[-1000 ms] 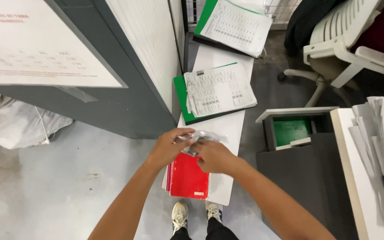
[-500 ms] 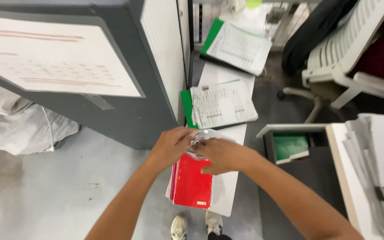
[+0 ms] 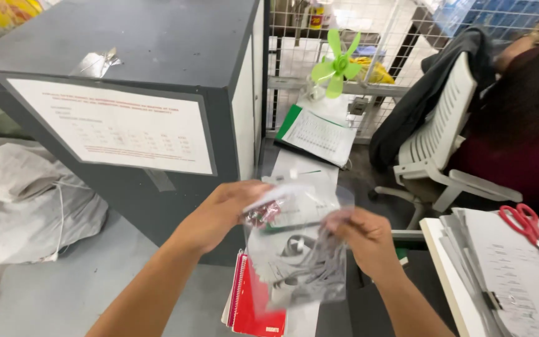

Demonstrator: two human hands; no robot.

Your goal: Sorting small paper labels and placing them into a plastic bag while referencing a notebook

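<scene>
Grey cabinet [image 3: 157, 56] behind; hands hold clear bag [image 3: 297, 249], contents indistinct.

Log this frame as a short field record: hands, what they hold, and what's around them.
Left hand: grips the top left edge of a clear plastic bag
Right hand: pinches the bag's right edge
Bag contents: grey cable-like pieces, not clearly identifiable
Below: red notebook
Left: grey cabinet with a posted sheet
Right: red scissors on papers
Behind: green fan, white chair
</scene>
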